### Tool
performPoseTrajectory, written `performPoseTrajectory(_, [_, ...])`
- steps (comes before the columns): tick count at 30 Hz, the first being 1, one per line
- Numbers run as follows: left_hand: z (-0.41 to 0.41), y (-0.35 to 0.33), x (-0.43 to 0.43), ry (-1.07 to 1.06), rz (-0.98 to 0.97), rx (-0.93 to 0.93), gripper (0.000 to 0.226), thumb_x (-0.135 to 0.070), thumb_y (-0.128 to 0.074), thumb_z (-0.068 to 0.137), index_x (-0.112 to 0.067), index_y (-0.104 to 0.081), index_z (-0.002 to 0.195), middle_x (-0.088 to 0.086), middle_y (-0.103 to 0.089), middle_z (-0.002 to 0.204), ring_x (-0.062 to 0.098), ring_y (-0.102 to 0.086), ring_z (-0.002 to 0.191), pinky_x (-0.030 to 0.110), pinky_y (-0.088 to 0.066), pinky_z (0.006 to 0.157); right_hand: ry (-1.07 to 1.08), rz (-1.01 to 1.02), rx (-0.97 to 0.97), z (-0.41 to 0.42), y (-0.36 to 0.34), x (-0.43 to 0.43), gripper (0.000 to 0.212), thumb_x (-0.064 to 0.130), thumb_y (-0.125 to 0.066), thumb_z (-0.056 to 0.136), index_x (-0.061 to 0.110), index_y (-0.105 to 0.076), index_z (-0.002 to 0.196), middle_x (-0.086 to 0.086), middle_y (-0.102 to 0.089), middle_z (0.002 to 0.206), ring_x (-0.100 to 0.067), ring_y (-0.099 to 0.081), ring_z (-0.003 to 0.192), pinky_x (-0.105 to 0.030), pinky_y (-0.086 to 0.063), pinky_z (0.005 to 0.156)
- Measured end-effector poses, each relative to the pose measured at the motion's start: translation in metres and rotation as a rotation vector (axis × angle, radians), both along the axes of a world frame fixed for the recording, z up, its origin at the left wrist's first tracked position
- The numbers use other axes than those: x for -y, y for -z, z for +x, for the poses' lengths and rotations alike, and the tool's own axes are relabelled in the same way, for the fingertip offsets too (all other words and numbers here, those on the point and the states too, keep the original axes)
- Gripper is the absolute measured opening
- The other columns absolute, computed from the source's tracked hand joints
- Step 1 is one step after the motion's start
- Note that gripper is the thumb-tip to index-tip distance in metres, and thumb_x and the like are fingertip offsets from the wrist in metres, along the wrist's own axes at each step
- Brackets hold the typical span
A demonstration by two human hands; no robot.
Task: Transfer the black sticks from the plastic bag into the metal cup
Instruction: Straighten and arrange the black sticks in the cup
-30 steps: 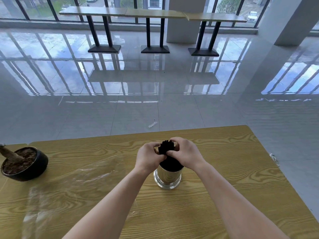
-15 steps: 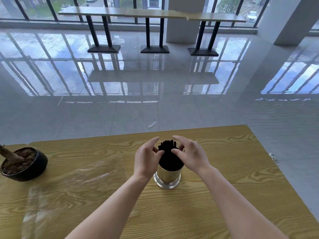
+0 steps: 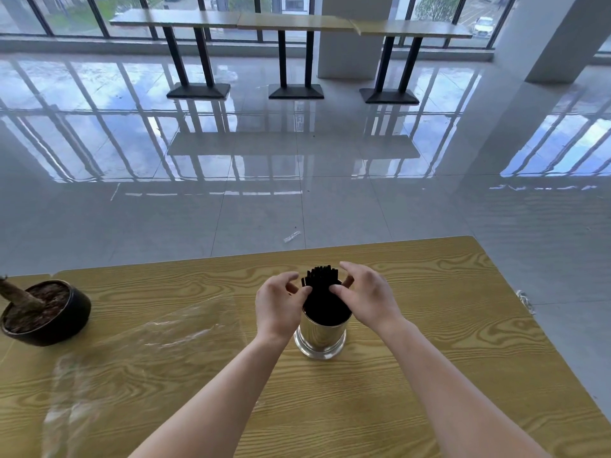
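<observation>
A bundle of black sticks (image 3: 322, 292) stands upright in the shiny metal cup (image 3: 320, 338) near the middle of the wooden table (image 3: 463, 325). My left hand (image 3: 281, 305) hovers at the left of the bundle and my right hand (image 3: 367, 292) at its right, fingers spread. The fingertips are at the sticks' tops and look just apart from them. The clear plastic bag (image 3: 132, 352) lies flat and empty-looking on the table to the left of the cup.
A dark pot with soil and a stub of trunk (image 3: 43, 312) sits at the table's left edge. Beyond the table's far edge is glossy tiled floor, with a row of high tables (image 3: 291, 24) by the windows.
Both hands were closed around the top of the stick bundle. They have opened and drawn slightly apart, leaving the sticks standing in the cup.
</observation>
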State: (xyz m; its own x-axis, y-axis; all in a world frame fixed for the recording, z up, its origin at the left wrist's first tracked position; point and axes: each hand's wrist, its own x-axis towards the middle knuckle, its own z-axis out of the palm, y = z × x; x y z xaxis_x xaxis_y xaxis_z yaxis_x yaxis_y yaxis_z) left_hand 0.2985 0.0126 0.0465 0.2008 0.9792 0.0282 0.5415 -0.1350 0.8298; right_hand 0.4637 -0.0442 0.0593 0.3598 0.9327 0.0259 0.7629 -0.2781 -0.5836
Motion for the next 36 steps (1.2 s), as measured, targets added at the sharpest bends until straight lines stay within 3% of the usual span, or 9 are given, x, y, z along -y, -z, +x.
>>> performPoseTrajectory(4, [0.005, 0.001, 0.001, 0.023, -0.006, -0.006, 0.01, -0.018, -0.076, 0.085, -0.02, -0.081, 0.094, -0.006, -0.068, 0.074, 0.014, -0.063, 0.074, 0.025, -0.049, 0.067, -0.023, 0.008, 0.022, -0.006, -0.004, -0.006, 0.03, 0.026, -0.072, 0.089, 0.02, -0.072, 0.119, -0.001, -0.074, 0.101, -0.023, -0.067, 0.096, -0.031, -0.05, 0.078])
performPoseTrajectory(7, [0.007, 0.004, -0.001, 0.075, 0.05, -0.057, 0.013, -0.012, -0.072, 0.087, -0.022, -0.08, 0.086, -0.01, -0.058, 0.071, 0.012, -0.055, 0.072, 0.016, -0.037, 0.062, -0.038, -0.002, 0.027, -0.009, -0.004, -0.008, 0.027, 0.022, -0.07, 0.09, 0.021, -0.073, 0.117, -0.002, -0.075, 0.103, -0.022, -0.066, 0.096, -0.032, -0.051, 0.079])
performPoseTrajectory(10, [0.006, 0.005, -0.002, 0.135, 0.084, -0.117, 0.012, -0.014, -0.068, 0.092, -0.021, -0.078, 0.091, -0.005, -0.052, 0.075, 0.016, -0.052, 0.071, 0.02, -0.038, 0.061, -0.034, -0.011, 0.03, -0.008, -0.004, -0.008, 0.031, 0.023, -0.071, 0.09, 0.019, -0.071, 0.12, -0.004, -0.073, 0.104, -0.023, -0.065, 0.097, -0.033, -0.051, 0.081])
performPoseTrajectory(13, [0.003, 0.005, 0.003, 0.14, 0.13, -0.197, 0.016, -0.02, -0.064, 0.096, -0.016, -0.068, 0.081, -0.002, -0.047, 0.077, 0.021, -0.051, 0.068, 0.033, -0.045, 0.058, -0.012, -0.023, 0.032, -0.006, -0.004, -0.006, 0.031, 0.027, -0.071, 0.09, 0.014, -0.07, 0.118, -0.005, -0.07, 0.098, -0.025, -0.063, 0.093, -0.035, -0.05, 0.079])
performPoseTrajectory(16, [-0.003, 0.006, 0.01, 0.099, 0.172, -0.295, 0.027, -0.026, -0.055, 0.099, -0.015, -0.05, 0.075, -0.002, -0.044, 0.078, 0.021, -0.047, 0.065, 0.028, -0.031, 0.049, 0.024, -0.083, 0.052, -0.005, -0.002, 0.0, 0.027, 0.031, -0.068, 0.092, 0.011, -0.067, 0.11, -0.002, -0.063, 0.089, -0.025, -0.061, 0.087, -0.038, -0.05, 0.075])
performPoseTrajectory(19, [-0.003, 0.002, 0.024, 0.1, 0.191, -0.367, 0.018, -0.027, -0.041, 0.1, -0.019, -0.046, 0.085, -0.003, -0.041, 0.081, 0.022, -0.051, 0.07, 0.031, -0.033, 0.054, 0.05, -0.155, 0.139, -0.006, 0.006, 0.009, 0.018, 0.033, -0.057, 0.096, 0.018, -0.055, 0.088, 0.005, -0.049, 0.08, -0.024, -0.056, 0.079, -0.031, -0.036, 0.059])
performPoseTrajectory(24, [0.013, -0.007, 0.031, 0.145, 0.115, -0.502, 0.049, -0.025, -0.034, 0.092, -0.012, -0.045, 0.138, 0.009, -0.053, 0.107, 0.03, -0.062, 0.09, 0.035, -0.043, 0.067, 0.023, -0.151, 0.241, -0.018, 0.011, 0.011, 0.021, 0.029, -0.04, 0.101, 0.018, -0.057, 0.105, -0.001, -0.052, 0.092, -0.025, -0.06, 0.088, -0.033, -0.038, 0.066])
performPoseTrajectory(29, [0.018, -0.011, 0.027, 0.153, 0.12, -0.549, 0.052, -0.025, -0.035, 0.091, -0.009, -0.043, 0.14, 0.009, -0.052, 0.109, 0.029, -0.061, 0.092, 0.033, -0.037, 0.064, 0.015, -0.133, 0.301, -0.022, 0.012, 0.008, 0.025, 0.018, -0.038, 0.099, 0.018, -0.056, 0.116, 0.001, -0.046, 0.09, -0.024, -0.059, 0.088, -0.03, -0.037, 0.066])
performPoseTrajectory(36, [0.019, -0.012, 0.023, 0.186, 0.085, -0.556, 0.057, -0.025, -0.035, 0.091, -0.008, -0.04, 0.145, 0.01, -0.051, 0.114, 0.031, -0.061, 0.099, 0.036, -0.044, 0.071, 0.017, -0.122, 0.302, -0.018, 0.012, 0.006, 0.031, 0.015, -0.036, 0.098, 0.017, -0.056, 0.122, -0.005, -0.057, 0.102, -0.027, -0.062, 0.095, -0.031, -0.038, 0.068])
